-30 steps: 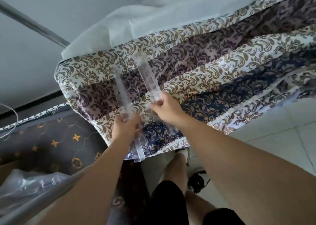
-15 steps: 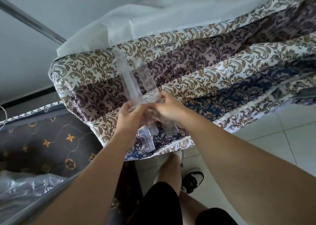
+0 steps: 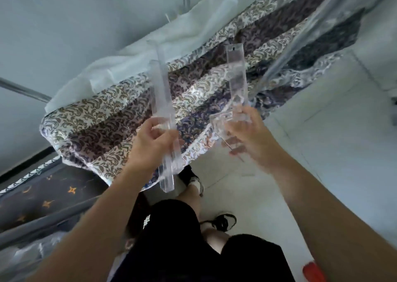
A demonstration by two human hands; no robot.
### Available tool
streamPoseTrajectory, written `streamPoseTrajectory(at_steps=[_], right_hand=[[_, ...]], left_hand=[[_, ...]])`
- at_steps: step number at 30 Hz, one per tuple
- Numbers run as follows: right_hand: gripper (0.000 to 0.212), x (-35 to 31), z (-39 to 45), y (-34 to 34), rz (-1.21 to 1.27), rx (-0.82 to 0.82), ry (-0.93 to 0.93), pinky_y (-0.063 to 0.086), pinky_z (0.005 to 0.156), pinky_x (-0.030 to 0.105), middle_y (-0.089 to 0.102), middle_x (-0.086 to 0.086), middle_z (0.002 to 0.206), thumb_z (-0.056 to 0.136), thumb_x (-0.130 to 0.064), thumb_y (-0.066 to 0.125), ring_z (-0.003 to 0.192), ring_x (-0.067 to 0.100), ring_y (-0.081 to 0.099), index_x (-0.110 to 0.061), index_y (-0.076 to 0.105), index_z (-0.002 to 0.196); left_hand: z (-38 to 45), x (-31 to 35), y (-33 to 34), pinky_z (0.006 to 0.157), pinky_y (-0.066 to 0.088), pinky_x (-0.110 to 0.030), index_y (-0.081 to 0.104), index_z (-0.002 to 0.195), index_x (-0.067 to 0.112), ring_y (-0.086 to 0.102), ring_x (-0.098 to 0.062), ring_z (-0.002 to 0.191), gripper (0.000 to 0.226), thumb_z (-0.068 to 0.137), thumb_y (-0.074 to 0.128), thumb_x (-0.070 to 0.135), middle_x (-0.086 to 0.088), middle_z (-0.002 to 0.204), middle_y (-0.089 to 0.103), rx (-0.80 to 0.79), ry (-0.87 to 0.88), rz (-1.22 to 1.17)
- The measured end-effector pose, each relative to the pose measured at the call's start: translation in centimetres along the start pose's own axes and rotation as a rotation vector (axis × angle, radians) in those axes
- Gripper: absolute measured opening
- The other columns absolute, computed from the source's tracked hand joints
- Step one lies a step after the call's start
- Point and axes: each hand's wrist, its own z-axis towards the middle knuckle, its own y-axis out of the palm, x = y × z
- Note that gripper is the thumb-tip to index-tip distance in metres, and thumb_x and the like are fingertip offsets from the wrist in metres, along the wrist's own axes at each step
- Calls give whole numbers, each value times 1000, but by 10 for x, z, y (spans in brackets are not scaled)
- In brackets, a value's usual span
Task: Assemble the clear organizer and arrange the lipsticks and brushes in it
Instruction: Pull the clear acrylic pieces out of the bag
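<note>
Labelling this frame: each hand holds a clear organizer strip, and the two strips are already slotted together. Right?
Not quite. The head view shows the left hand and right hand each holding a clear strip, but the strips are apart, not slotted together.

My arms are bare, no sleeves showing. I wear black shorts. On my feet are black-and-white sneakers with white socks.
</note>
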Motion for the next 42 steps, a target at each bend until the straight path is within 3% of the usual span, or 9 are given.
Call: streamPoseTrajectory(at_steps=[3, 6, 9, 14, 17, 26, 33, 38, 42], right_hand=[[65, -10, -87, -37, 24, 121, -59, 54, 52, 34, 73, -6, 85, 82, -38, 78, 72, 27, 71, -42, 41, 135], [51, -6, -186, -67, 82, 302, -117, 55, 53, 34, 73, -6, 89, 82, -38, 75, 72, 28, 74, -55, 50, 123], [46, 14, -279, -89, 225, 498, -150, 56, 55, 36, 73, -5, 87, 83, -38, 73, 74, 31, 75, -50, 52, 123], [45, 62, -385, -105, 469, 792, -173, 56, 58, 37, 72, -3, 86, 82, -38, 74, 75, 31, 74, -47, 55, 121], [44, 90, -426, -114, 586, 967, -152, 56, 59, 38, 72, -1, 87, 81, -37, 75, 77, 32, 73, -50, 56, 118], [44, 140, -492, -130, 890, 1410, -174, 57, 58, 38, 69, 9, 97, 82, -34, 74, 75, 30, 73, -46, 54, 120], [41, 184, -558, -97, 1098, 1762, -178, 58, 57, 37, 74, 3, 92, 94, -21, 69, 73, 28, 74, -42, 52, 124], [42, 231, -622, -97, 1244, 1962, -230, 59, 56, 38, 75, 3, 95, 95, -19, 67, 75, 30, 74, -50, 52, 118], [43, 267, -688, -121, 1227, 1997, -265, 59, 60, 40, 75, 5, 99, 94, -19, 68, 82, 37, 73, -51, 53, 118]], left_hand=[[-51, 16, 29, 63, 64, -36, 62, 109, 29, 76, -21, 72, 27, 85, 76, 26, 2, 84, 77, -78, 48, 104], [-107, 24, 62, 64, 60, -37, 62, 109, 23, 72, -17, 67, 29, 82, 73, 24, -4, 82, 71, -185, 73, 243], [-149, 26, 99, 63, 59, -29, 61, 118, 22, 70, -15, 67, 43, 75, 69, 26, -6, 83, 70, -345, 95, 374], [-177, 21, 186, 57, 56, -22, 61, 118, 15, 71, -15, 65, 38, 82, 72, 14, -4, 78, 73, -620, 85, 536], [-186, 19, 247, 58, 56, -25, 58, 125, 16, 74, -22, 70, 36, 92, 69, 6, -19, 94, 70, -773, 110, 649], [-236, 15, 436, 63, 61, -29, 55, 129, 20, 76, -25, 76, 41, 93, 71, 8, -18, 98, 68, -1266, 216, 887], [-335, -21, 544, 67, 62, -32, 59, 124, 25, 77, -28, 82, 55, 75, 81, 33, -8, 94, 73, -1602, 233, 1125], [-429, -73, 592, 68, 61, -31, 62, 122, 25, 78, -29, 83, 52, 74, 80, 37, -5, 97, 75, -1727, 226, 1139], [-500, -116, 616, 67, 61, -30, 60, 124, 24, 78, -30, 83, 56, 73, 82, 33, -3, 94, 76, -1693, 195, 1089]])
